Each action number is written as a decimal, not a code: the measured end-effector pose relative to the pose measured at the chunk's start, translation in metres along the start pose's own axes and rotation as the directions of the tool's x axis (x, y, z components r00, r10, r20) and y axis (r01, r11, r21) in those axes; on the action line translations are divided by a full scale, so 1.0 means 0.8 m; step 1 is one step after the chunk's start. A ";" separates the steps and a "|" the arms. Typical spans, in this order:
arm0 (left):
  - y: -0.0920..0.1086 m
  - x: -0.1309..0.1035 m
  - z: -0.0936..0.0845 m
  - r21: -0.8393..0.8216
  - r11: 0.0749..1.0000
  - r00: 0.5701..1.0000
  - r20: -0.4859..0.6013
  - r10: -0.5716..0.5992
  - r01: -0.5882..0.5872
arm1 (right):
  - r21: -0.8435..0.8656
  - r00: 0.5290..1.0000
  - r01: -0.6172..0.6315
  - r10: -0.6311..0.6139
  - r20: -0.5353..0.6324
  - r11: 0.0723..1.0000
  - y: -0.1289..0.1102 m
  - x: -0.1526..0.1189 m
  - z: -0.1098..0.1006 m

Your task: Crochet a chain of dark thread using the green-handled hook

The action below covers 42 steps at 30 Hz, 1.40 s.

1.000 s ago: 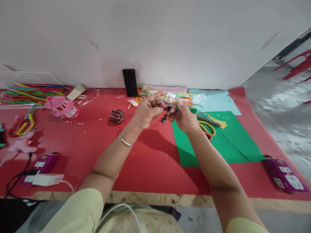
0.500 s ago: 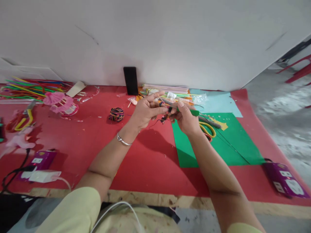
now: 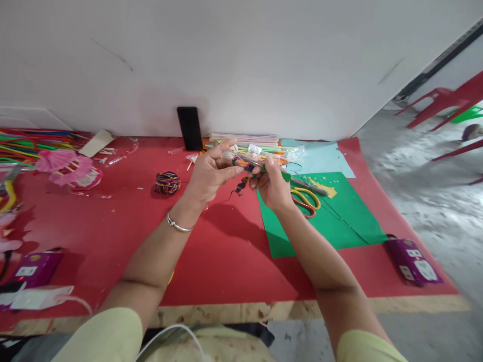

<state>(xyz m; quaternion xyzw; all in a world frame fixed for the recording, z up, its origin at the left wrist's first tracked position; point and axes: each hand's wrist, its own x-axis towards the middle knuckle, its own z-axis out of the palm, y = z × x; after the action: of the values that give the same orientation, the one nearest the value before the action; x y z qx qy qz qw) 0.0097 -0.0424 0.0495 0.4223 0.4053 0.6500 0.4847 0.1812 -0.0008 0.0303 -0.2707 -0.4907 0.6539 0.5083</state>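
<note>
My left hand (image 3: 210,175) pinches a small crocheted piece of dark multicoloured yarn (image 3: 240,187), whose curled end dangles between my hands. In my right hand (image 3: 274,189) is a crochet hook with a green handle (image 3: 286,176), its thin metal shaft pointing left toward the yarn. Fingers hide the hook's tip and part of the stitches. Left of my hands, a ball of the same yarn (image 3: 167,183) rests on the red table cover (image 3: 132,226).
Scissors with yellow and red handles (image 3: 310,199) lie on a green sheet (image 3: 332,226). A black phone (image 3: 189,128) leans against the white panel. Purple power boxes (image 3: 412,261) sit at both sides. Pink fan-shaped crafts (image 3: 70,168) and coloured sticks (image 3: 33,146) lie left.
The head view has turned slightly right, so the table things sit further left in the picture. Both hands stay close together on the yarn and hook, with small finger movements.
</note>
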 end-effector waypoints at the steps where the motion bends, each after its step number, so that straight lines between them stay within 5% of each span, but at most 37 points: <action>1: 0.000 0.000 0.001 -0.003 1.000 1.000 -0.010 0.023 -0.023 | 0.003 1.000 -0.002 0.002 -0.015 1.000 0.002 0.000 0.000; 24: -0.003 0.001 -0.003 0.148 0.980 0.990 -0.028 0.138 -0.133 | -0.100 0.997 0.053 -0.048 0.053 0.994 0.001 0.005 -0.015; 33: -0.017 -0.011 0.012 0.327 0.916 0.949 -0.131 0.288 -0.233 | -0.389 0.966 0.244 -0.259 0.017 0.888 -0.001 -0.012 -0.003; 38: -0.017 -0.005 0.015 0.024 0.999 0.996 -0.083 0.034 -0.032 | -0.236 0.950 0.292 -0.310 -0.044 0.927 0.018 -0.013 0.000; 42: -0.004 -0.002 0.007 -0.093 0.975 0.979 0.050 -0.198 0.202 | 0.079 0.997 0.073 -0.074 0.005 0.994 0.025 0.001 -0.005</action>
<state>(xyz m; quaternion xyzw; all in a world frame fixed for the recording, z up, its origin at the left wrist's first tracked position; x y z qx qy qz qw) 0.0163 -0.0425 0.0481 0.3685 0.4035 0.6082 0.5758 0.1765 0.0016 0.0109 -0.2294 -0.4762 0.6547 0.5403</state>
